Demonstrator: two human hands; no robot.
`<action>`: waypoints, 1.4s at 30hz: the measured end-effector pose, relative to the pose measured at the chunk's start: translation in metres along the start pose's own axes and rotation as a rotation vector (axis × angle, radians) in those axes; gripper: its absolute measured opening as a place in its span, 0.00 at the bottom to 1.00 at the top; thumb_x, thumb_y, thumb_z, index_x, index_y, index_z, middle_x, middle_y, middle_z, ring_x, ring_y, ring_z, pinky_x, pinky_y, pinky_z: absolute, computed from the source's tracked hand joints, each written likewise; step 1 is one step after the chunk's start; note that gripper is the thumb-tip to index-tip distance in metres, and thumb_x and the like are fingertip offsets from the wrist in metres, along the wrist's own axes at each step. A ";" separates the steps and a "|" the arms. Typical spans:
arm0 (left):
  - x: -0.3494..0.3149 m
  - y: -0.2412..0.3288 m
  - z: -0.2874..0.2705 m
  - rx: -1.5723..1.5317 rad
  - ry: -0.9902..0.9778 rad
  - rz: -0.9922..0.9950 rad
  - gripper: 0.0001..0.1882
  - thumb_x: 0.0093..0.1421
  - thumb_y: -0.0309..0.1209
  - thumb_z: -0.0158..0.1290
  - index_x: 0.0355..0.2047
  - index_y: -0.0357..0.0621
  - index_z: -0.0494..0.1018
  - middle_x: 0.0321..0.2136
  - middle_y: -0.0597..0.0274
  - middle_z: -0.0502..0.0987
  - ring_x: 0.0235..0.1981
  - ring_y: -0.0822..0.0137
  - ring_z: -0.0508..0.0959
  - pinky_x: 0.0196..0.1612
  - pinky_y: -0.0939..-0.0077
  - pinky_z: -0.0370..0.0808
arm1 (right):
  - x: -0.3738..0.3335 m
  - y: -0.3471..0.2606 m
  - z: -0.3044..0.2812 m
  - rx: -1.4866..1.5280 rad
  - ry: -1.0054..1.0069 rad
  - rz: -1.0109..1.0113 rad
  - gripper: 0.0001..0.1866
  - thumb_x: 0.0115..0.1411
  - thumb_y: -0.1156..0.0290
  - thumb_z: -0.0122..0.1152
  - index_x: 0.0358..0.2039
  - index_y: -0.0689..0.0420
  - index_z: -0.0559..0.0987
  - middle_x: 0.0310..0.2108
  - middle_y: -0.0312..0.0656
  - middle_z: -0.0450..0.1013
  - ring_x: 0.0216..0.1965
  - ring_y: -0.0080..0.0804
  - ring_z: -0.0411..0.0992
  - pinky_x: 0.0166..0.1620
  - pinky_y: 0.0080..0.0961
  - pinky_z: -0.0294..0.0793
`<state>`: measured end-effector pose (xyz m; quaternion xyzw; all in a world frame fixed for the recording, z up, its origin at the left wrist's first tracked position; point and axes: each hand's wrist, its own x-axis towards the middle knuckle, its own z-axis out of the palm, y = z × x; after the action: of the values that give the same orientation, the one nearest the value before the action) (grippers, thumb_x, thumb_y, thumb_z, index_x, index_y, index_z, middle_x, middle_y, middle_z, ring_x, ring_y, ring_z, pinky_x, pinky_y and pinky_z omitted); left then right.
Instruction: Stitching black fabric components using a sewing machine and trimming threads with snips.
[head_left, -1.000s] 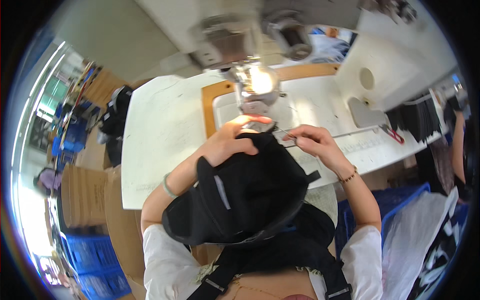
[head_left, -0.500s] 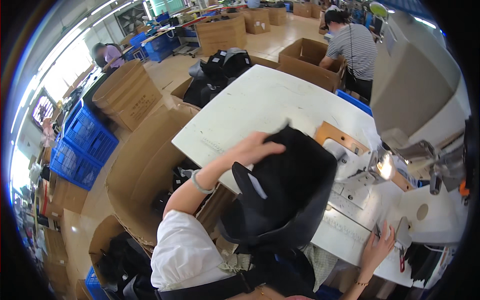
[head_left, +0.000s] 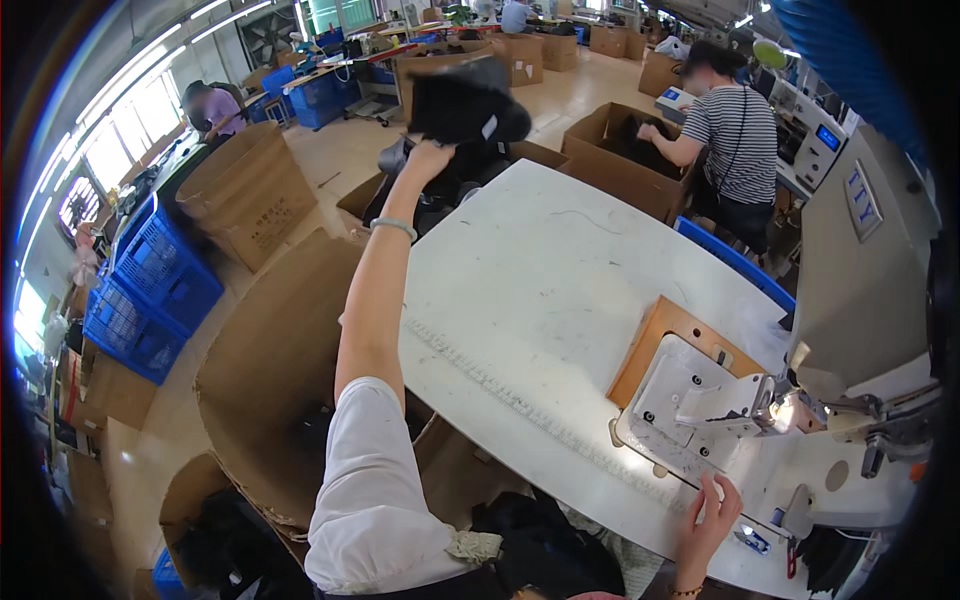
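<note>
My left arm reaches far forward, and my left hand (head_left: 430, 158) grips the lower edge of a black fabric piece (head_left: 465, 105) with a small white label. The piece is smeared by motion and hangs over a carton (head_left: 360, 195) heaped with similar black pieces, past the table's far left corner. My right hand (head_left: 714, 518) rests at the near edge of the white table (head_left: 530, 270), fingers apart and holding nothing I can see. Beside it lies a small metal tool (head_left: 752, 540). The sewing machine's metal plate (head_left: 665, 400) is just beyond that hand.
The sewing machine head (head_left: 870, 250) rises at the right. A tall open carton (head_left: 270, 370) stands against the table's left side, with another carton (head_left: 185, 500) nearer. Blue crates (head_left: 165, 290) are stacked farther left. A person in a striped shirt (head_left: 735, 140) works at a carton (head_left: 620, 165) ahead.
My left hand has carried the black piece from the table by the machine forward and left, over the far carton. My right hand has shifted slightly left, away from the small metal tool.
</note>
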<state>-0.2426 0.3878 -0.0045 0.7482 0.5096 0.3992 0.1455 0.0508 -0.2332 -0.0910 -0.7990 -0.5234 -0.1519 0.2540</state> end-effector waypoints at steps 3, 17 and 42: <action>-0.019 -0.044 0.025 0.150 -0.221 -0.158 0.16 0.52 0.37 0.55 0.32 0.34 0.76 0.18 0.59 0.73 0.19 0.68 0.71 0.23 0.73 0.69 | -0.001 0.005 -0.006 -0.002 0.004 0.058 0.15 0.53 0.82 0.52 0.42 0.60 0.74 0.45 0.48 0.66 0.47 0.46 0.64 0.51 0.38 0.61; -0.364 -0.272 -0.139 -0.134 0.064 -0.993 0.11 0.52 0.32 0.53 0.27 0.34 0.75 0.18 0.59 0.75 0.17 0.67 0.74 0.22 0.76 0.73 | 0.085 0.096 0.030 0.826 0.015 0.293 0.29 0.48 0.87 0.49 0.54 0.64 0.64 0.53 0.45 0.64 0.55 0.38 0.62 0.58 0.32 0.59; -0.650 -0.525 0.074 -0.216 -0.166 -1.155 0.23 0.59 0.40 0.45 0.50 0.39 0.69 0.49 0.47 0.71 0.54 0.50 0.67 0.54 0.63 0.66 | 0.148 0.167 -0.008 1.187 0.339 0.603 0.10 0.50 0.86 0.48 0.33 0.69 0.75 0.38 0.46 0.72 0.42 0.34 0.69 0.50 0.29 0.67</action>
<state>-0.6321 0.0603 -0.6713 0.3595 0.7776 0.2450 0.4540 0.2640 -0.1795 -0.0501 -0.6005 -0.2257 0.1153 0.7584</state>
